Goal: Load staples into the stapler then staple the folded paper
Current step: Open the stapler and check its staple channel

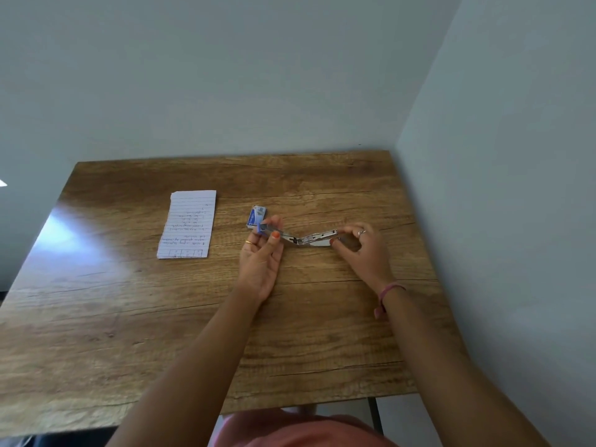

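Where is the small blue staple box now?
The staple box lies on the table, just beyond the left hand, right of the folded paper.

Glossy wood table [193, 317], seemingly metal stapler [309, 237]

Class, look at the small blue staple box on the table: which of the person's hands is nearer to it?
Left. The left hand holds the opened stapler right beside the staple box; the right hand grips the stapler's other end, further right.
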The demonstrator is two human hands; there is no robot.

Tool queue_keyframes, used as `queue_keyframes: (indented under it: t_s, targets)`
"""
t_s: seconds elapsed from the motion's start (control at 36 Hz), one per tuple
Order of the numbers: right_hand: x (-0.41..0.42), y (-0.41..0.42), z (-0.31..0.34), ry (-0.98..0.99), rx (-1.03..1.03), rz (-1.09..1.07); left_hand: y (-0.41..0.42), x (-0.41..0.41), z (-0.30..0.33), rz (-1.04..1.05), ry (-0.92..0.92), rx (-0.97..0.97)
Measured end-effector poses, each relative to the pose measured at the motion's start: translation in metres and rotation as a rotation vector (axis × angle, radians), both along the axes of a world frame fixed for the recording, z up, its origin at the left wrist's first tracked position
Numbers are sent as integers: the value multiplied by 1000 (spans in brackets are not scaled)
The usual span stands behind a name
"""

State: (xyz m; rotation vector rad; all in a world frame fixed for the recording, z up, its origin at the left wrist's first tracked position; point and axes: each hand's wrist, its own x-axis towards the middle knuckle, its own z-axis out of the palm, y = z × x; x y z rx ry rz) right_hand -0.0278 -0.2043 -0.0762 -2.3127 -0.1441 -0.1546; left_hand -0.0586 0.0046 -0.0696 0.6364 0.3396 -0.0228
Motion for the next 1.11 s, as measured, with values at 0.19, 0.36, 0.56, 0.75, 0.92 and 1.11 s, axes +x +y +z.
queue_keyframes:
  t_s: [0.19,0.36,0.56,0.75,0.92,1.11]
  targets:
    - [-2,2,0,-43,-2,-8,-4,-10,4,9,-24,54]
    - [-3,2,-1,-38,-16,-25,-6,-13,4,41,-25,137]
    - [-4,3,-1,-51,15,-38,-11,-18,1,48,-21,465]
    - [-5,4,-1,-33,22,-57,-13,-26,-2,47,8,629]
    - [-6,6,1,5,1,-69,-12,-27,2,22,8,633]
    - [-6,7,3,4,26,-93,-8,-29,5,-91,-1,608]
